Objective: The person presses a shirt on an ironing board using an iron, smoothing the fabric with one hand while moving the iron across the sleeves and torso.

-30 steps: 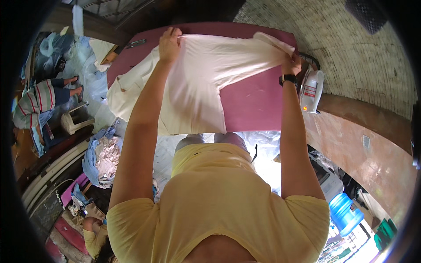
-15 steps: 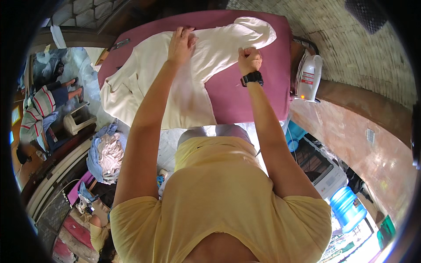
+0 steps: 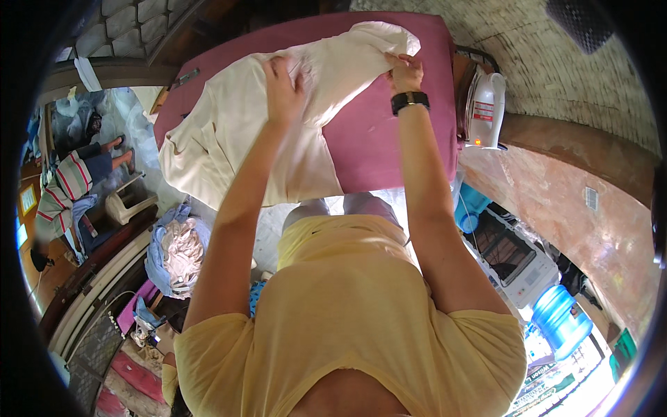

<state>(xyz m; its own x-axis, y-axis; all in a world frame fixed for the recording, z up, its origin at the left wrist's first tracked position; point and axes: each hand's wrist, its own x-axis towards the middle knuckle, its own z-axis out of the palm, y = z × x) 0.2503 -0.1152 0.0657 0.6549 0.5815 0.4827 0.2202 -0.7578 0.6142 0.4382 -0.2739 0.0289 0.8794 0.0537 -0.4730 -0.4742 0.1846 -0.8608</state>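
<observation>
A cream long-sleeved shirt (image 3: pixel 236 125) lies spread over a mauve padded ironing board (image 3: pixel 389 146), with one sleeve stretched toward the far right. My left hand (image 3: pixel 283 90) rests on the shirt near the shoulder, fingers apart and slightly blurred. At the near edge of the sleeve's cuff end, my right hand (image 3: pixel 404 75), below a dark wristwatch, has its fingers closed on the fabric. Some creases run along the sleeve between my hands. The shirt's lower edge hangs at the board's near side.
A white iron (image 3: pixel 485 111) with a small orange light stands upright at the board's right end. A basin of crumpled laundry (image 3: pixel 182 254) sits at lower left. A person in a striped top (image 3: pixel 69 184) is beyond, near a plastic stool (image 3: pixel 132 200). A blue water jug (image 3: pixel 559 320) is at lower right.
My right hand has moved up to the sleeve's edge and taken hold of it. My left hand has shifted slightly down across the shoulder. The sleeve end has moved a little left.
</observation>
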